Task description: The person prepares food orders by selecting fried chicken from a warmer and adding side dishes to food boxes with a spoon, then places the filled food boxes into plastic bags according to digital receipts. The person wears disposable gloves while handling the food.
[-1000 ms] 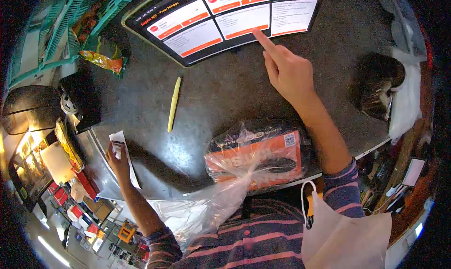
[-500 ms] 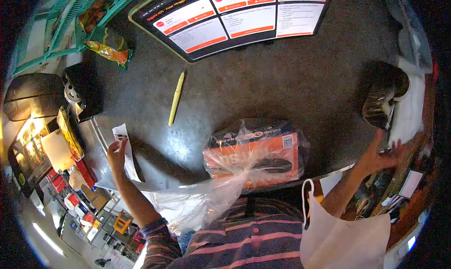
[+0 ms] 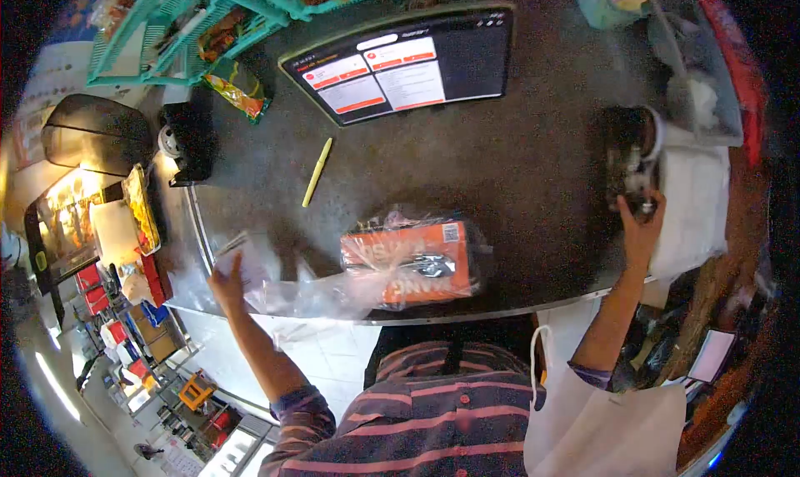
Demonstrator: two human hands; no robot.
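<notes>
My left hand (image 3: pixel 227 284) holds a white paper slip (image 3: pixel 247 256) between thumb and fingers, over the left end of the counter. Reaching far right, my right hand (image 3: pixel 642 231) has its thumb and fingers around the near end of a dark tape dispenser (image 3: pixel 631 164) with a pale ring on its side; blur hides the exact contact. Between my hands, near the counter edge, lies an orange and dark box (image 3: pixel 433 252) wrapped in a clear plastic bag (image 3: pixel 321 298). The bag's gathered end trails left toward my left forearm.
A lit tablet (image 3: pixel 392 69) stands at the back of the dark counter (image 3: pixel 500 160). A yellow pen (image 3: pixel 317 173) lies left of centre. Teal baskets (image 3: pixel 242 2) and a snack packet (image 3: pixel 237 94) occupy the back left. White plastic sheets (image 3: pixel 696 202) lie at right.
My right hand has moved from beside the right edge onto the dark dispenser. My left hand still holds the slip, now tilted differently. The view has shifted, showing more of the counter's back.
</notes>
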